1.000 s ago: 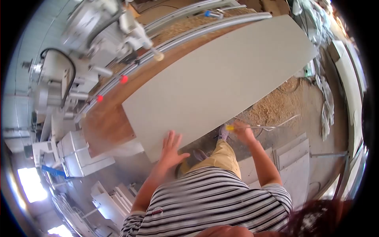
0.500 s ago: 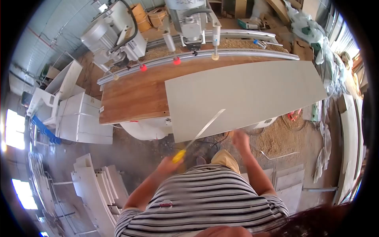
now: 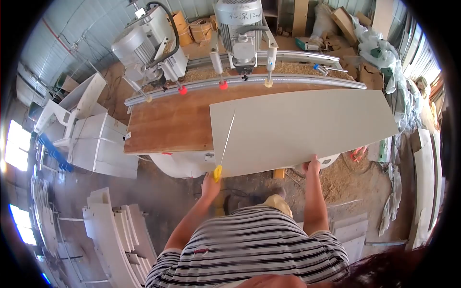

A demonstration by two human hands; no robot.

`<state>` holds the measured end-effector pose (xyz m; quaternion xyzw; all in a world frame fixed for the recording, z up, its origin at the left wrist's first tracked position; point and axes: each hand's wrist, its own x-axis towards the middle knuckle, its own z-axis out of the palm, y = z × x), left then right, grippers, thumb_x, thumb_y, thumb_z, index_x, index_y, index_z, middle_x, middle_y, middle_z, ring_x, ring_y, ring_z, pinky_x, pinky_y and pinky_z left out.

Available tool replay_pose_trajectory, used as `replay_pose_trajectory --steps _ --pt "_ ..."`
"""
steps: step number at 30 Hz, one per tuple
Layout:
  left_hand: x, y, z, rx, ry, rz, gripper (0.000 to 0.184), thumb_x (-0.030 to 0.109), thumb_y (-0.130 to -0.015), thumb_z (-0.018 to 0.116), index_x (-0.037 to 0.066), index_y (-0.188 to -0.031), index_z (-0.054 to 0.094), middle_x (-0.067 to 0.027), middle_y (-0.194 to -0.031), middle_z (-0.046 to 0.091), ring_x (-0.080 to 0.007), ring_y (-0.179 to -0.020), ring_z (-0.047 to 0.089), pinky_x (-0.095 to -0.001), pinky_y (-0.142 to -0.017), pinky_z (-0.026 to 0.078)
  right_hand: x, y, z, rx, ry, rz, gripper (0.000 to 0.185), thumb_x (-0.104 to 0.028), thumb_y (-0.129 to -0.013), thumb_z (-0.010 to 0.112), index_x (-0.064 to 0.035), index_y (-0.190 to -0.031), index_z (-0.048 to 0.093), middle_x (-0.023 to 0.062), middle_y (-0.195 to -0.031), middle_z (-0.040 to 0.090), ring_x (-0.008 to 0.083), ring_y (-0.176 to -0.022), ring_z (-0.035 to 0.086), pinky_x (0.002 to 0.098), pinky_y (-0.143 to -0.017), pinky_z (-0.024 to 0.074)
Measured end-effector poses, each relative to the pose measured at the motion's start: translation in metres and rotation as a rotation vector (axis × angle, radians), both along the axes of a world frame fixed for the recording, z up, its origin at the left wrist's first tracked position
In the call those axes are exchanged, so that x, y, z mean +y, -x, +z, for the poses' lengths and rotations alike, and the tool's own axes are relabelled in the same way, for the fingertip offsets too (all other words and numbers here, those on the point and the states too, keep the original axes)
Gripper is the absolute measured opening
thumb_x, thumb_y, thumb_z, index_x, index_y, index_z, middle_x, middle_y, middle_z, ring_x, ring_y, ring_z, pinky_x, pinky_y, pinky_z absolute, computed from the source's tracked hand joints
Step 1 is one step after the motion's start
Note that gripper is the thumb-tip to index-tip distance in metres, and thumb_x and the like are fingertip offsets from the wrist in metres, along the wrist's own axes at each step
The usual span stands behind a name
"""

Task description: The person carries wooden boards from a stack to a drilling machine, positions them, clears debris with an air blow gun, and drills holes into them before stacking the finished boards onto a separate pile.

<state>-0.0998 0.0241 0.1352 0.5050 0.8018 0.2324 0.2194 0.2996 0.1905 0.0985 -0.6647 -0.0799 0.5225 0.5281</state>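
Note:
A large pale grey panel (image 3: 302,125) lies on the wooden tabletop of the machine, its front edge jutting out towards me. My left hand (image 3: 210,186) is closed round a yellow tape measure (image 3: 217,173) beside the panel's near left corner. From the case, the thin metal blade runs away from me over the panel near its left side. My right hand (image 3: 312,166) grips the panel's front edge right of the middle, with the thumb on top. Its other fingers are partly hidden.
Two motor heads (image 3: 242,36) with red-tipped and pale-tipped rods stand behind a metal rail (image 3: 192,86). Bare brown tabletop (image 3: 168,120) shows at left. White boards (image 3: 103,230) lean at lower left, and sawdust (image 3: 338,180) covers the floor at right.
My left hand has moved forward, and the tape blade has swung left to lie nearer the panel's left side. My right hand has come up and taken hold of the front edge.

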Motion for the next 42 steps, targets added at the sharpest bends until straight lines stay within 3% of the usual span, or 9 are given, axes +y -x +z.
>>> replay_pose_trajectory --steps 4,7,11,17,23,26,31,34,42 --pt "0.035 -0.008 0.001 0.09 0.031 0.004 0.023 0.021 -0.081 0.057 0.004 -0.095 0.05 -0.02 -0.094 0.057 -0.041 -0.086 0.054 -0.0479 -0.069 0.045 0.021 -0.012 0.008 -0.119 0.062 0.04 0.042 -0.038 -0.092 0.043 0.002 -0.081 0.051 0.0097 -0.053 0.051 0.0195 -0.035 0.047 0.0287 -0.03 0.0369" --pt "0.061 -0.013 0.011 0.151 0.068 -0.093 0.022 0.007 -0.075 0.055 0.003 -0.096 0.05 -0.0163 -0.102 0.055 -0.037 -0.095 0.054 -0.0463 -0.076 0.046 0.031 -0.028 0.008 -0.231 0.095 0.137 0.045 -0.038 -0.091 0.045 0.0018 -0.071 0.052 0.0101 -0.05 0.051 0.0183 -0.036 0.049 0.0284 -0.03 0.0361" --pt "0.091 -0.018 0.007 0.207 0.039 -0.116 0.024 0.006 -0.073 0.056 0.003 -0.097 0.051 -0.0153 -0.103 0.055 -0.0357 -0.096 0.054 -0.045 -0.077 0.046 0.049 -0.029 0.025 -0.312 0.104 0.197 0.044 -0.038 -0.09 0.048 -0.0033 -0.063 0.049 0.0055 -0.048 0.047 0.0118 -0.034 0.041 0.023 -0.029 0.0269" --pt "0.125 -0.03 0.018 0.204 0.091 -0.05 0.027 0.007 -0.074 0.057 0.004 -0.101 0.053 -0.0146 -0.104 0.057 -0.0354 -0.097 0.055 -0.0437 -0.077 0.047 0.074 -0.039 0.017 -0.247 0.069 0.147 0.041 -0.035 -0.089 0.048 -0.0044 -0.062 0.05 0.0044 -0.046 0.045 0.0108 -0.034 0.041 0.0216 -0.029 0.0273" --pt "0.111 -0.021 -0.003 0.078 0.033 -0.025 0.028 0.025 -0.081 0.057 0.003 -0.099 0.055 -0.017 -0.097 0.06 -0.0374 -0.09 0.058 -0.0451 -0.072 0.047 0.078 -0.04 0.014 -0.214 0.083 0.103 0.042 -0.038 -0.089 0.047 -0.005 -0.064 0.051 0.0032 -0.046 0.046 0.0106 -0.036 0.042 0.0214 -0.03 0.0284" --pt "0.067 -0.017 -0.005 -0.018 -0.156 -0.097 0.03 0.032 -0.082 0.059 0.002 -0.087 0.058 -0.0149 -0.075 0.063 -0.033 -0.074 0.061 -0.041 -0.064 0.047 0.076 -0.036 0.014 -0.294 0.087 0.092 0.042 -0.039 -0.089 0.047 -0.0054 -0.065 0.052 0.0027 -0.047 0.046 0.0107 -0.036 0.042 0.0211 -0.031 0.0287" --pt "0.005 -0.027 0.052 -0.353 0.153 -0.029 0.037 0.036 -0.084 0.057 0.001 -0.073 0.059 -0.0039 -0.055 0.056 -0.0125 -0.053 0.054 -0.0283 -0.052 0.042 0.082 -0.046 -0.001 -0.18 0.102 0.097 0.043 -0.041 -0.089 0.048 -0.0052 -0.066 0.053 0.0032 -0.049 0.049 0.0104 -0.036 0.042 0.0199 -0.031 0.0299" --pt "-0.007 -0.026 0.055 -0.367 0.092 0.024 0.047 0.045 -0.08 0.058 -0.001 -0.072 0.06 -0.0123 -0.059 0.059 -0.0245 -0.058 0.06 -0.0372 -0.054 0.045 0.083 -0.052 -0.006 -0.112 0.11 0.118 0.044 -0.043 -0.089 0.047 -0.0048 -0.068 0.054 0.0037 -0.049 0.05 0.0101 -0.036 0.042 0.019 -0.031 0.0308" --pt "-0.014 -0.025 0.074 -0.37 0.234 0.164 0.051 0.047 -0.078 0.06 -0.003 -0.072 0.061 -0.0092 -0.057 0.059 -0.0225 -0.057 0.06 -0.0362 -0.054 0.044 0.08 -0.054 0.004 -0.071 0.118 0.17 0.046 -0.046 -0.088 0.047 -0.0046 -0.069 0.053 0.0041 -0.049 0.051 0.0098 -0.035 0.042 0.0177 -0.03 0.0321"
